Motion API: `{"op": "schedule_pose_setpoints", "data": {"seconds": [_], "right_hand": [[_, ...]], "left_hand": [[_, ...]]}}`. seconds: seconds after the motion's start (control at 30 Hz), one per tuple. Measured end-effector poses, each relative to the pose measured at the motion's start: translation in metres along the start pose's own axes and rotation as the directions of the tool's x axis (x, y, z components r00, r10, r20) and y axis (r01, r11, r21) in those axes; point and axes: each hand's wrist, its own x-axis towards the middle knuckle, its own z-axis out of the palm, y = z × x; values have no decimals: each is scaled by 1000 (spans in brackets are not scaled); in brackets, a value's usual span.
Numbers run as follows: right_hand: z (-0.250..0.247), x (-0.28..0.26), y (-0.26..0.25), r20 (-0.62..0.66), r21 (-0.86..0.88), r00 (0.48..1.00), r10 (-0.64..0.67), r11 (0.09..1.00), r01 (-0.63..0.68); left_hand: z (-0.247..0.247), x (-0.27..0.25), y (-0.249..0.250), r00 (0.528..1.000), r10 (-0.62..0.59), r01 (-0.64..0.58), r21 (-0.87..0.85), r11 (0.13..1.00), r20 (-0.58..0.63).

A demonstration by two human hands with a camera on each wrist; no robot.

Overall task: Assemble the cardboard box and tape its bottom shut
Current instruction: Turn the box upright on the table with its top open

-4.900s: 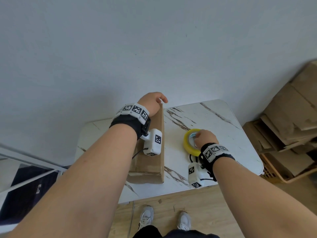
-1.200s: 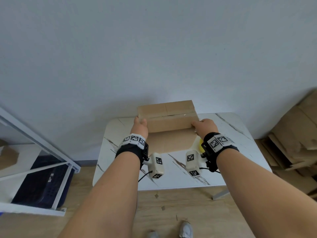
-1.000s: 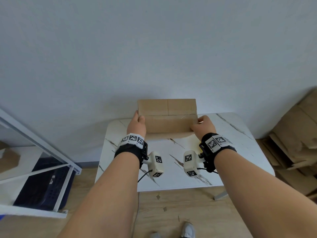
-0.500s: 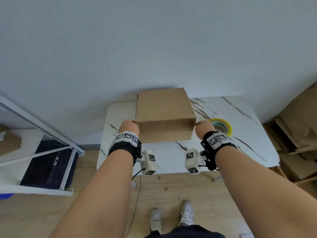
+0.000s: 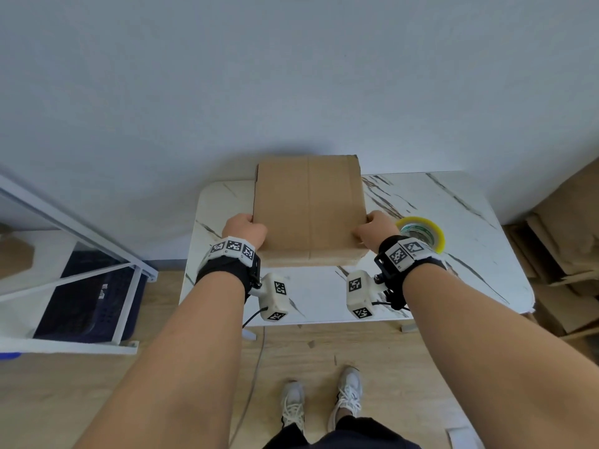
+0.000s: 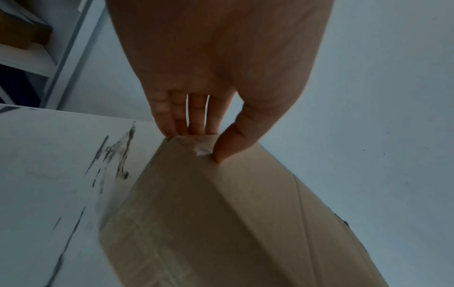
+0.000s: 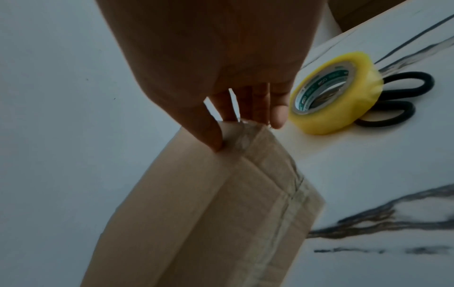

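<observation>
Cardboard box held over the marble table, left hand pinching its left edge, thumb on top, right hand likewise on the right edge, box apparently just above the tabletop, yellow tape roll just right of the right hand, black scissors beyond it.

The cardboard box has tipped over toward the person.

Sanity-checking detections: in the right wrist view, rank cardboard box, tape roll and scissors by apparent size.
1. cardboard box, largest, though nearest the camera.
2. tape roll.
3. scissors, smallest showing; the roll hides part of them.
</observation>
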Motion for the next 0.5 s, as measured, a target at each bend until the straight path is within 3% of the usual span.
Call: {"op": "schedule_pose_setpoints", "data": {"seconds": [0.13,0.23,0.5], "right_hand": [[-5,-2,-8,-52,9,997,-57,998,58],[-6,2,-14,-100,9,993,-70,997,71],[27,22,-22,21,85,999,44,995,-46]], "left_hand": [[-10,3,3,995,25,-31,-62,998,-94],[-12,9,6,991,64,-64,4,998,-122],[1,38,-10,1000,-28,29,-51,998,14]]}}
